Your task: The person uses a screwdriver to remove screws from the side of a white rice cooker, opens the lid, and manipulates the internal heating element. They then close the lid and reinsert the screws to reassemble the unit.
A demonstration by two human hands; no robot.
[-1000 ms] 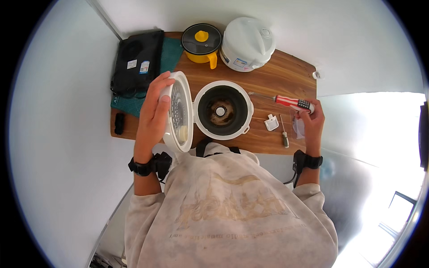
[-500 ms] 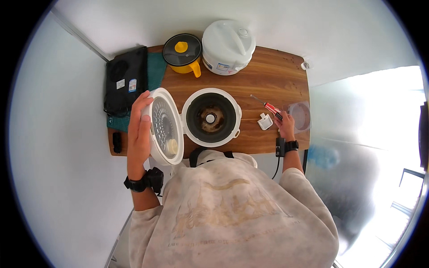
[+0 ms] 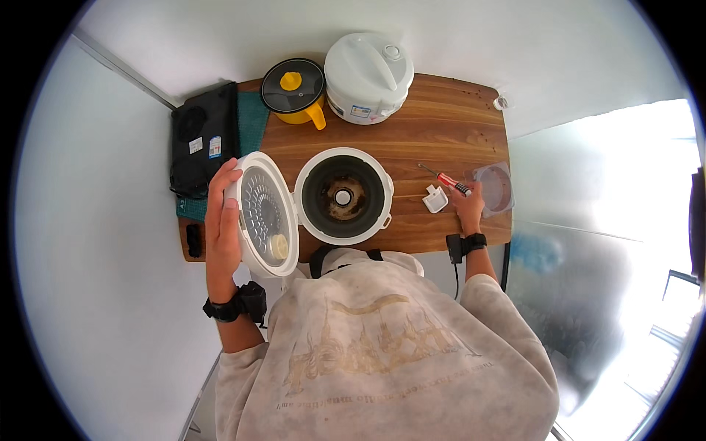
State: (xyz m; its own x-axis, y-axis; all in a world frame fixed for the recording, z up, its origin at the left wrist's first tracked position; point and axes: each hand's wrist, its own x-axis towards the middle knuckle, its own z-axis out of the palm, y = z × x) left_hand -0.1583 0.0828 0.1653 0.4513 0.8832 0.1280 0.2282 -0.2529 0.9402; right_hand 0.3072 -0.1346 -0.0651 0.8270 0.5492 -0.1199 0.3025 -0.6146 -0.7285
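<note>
My left hand (image 3: 223,220) grips the outer edge of a white rice cooker lid (image 3: 287,184), thumb on the rim and fingers behind it. The lid stands raised, showing a perforated metal inner plate and a cream round part. It joins the white rice cooker body (image 3: 387,180), whose dark well has brown-stained metal and a round centre piece at the bottom. On the right, my right hand (image 3: 469,209) has its fingers closed at the handle end of a red-and-black screwdriver (image 3: 451,181), shaft pointing far left. A small white plastic part (image 3: 435,199) lies just left of that hand.
A clear plastic box (image 3: 507,209) sits beside my right hand. At the back stand a white closed rice cooker (image 3: 360,81) and a yellow pot with dark lid (image 3: 301,116). A black appliance (image 3: 209,117) lies on a green mat (image 3: 252,121); a small black object (image 3: 193,240) is at the left edge.
The screwdriver and my right hand have shifted slightly toward me, and more of the handle shows. My left hand still holds the lid raised. The view has shifted a little.
</note>
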